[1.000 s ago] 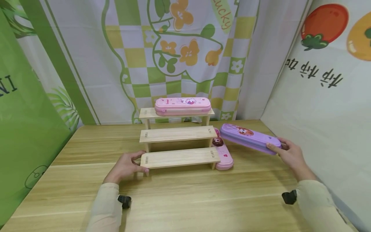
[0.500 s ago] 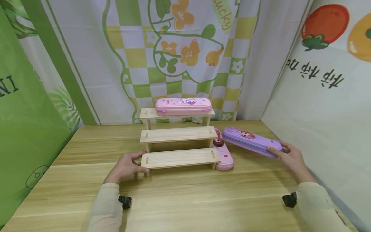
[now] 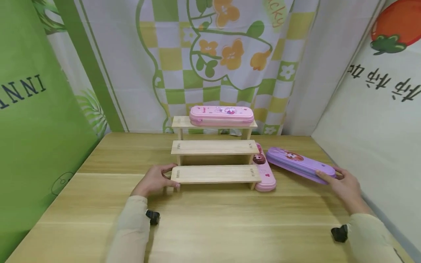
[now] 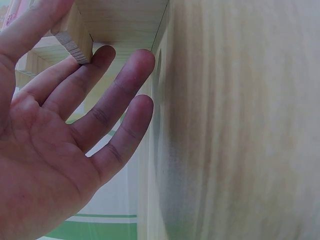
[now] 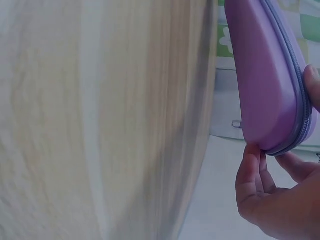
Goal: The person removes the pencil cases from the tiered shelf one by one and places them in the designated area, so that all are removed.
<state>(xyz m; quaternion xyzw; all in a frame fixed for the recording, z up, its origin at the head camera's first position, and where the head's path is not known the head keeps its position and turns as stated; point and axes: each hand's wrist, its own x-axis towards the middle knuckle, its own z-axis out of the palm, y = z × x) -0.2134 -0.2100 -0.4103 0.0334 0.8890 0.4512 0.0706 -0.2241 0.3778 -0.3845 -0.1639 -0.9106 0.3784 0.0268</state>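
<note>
A three-step wooden display rack [image 3: 215,174] stands on the table. My left hand [image 3: 156,180] grips the left end of its lowest step, thumb at the front and index finger behind; in the left wrist view the other fingers [image 4: 107,107] extend loosely past the wood. My right hand [image 3: 343,188] holds a purple zippered pencil case [image 3: 300,164] by its right end, thumb on top and fingers beneath. The purple case is tilted and raised off the table. A pink pencil case [image 3: 264,175] lies flat against the rack's right side, partly hidden by the steps.
On the rack's top step lies another pink pencil case [image 3: 222,116] with a rabbit print. The wood-grain table [image 3: 230,226] meets a patterned curtain [image 3: 227,73] at the back. A green panel [image 3: 29,146] bounds the left, a white one [image 3: 378,128] the right.
The head view has swung slightly left, shifting the scene rightward. The purple pencil case has moved a little right and down in my right hand. My left hand keeps its place on the rack.
</note>
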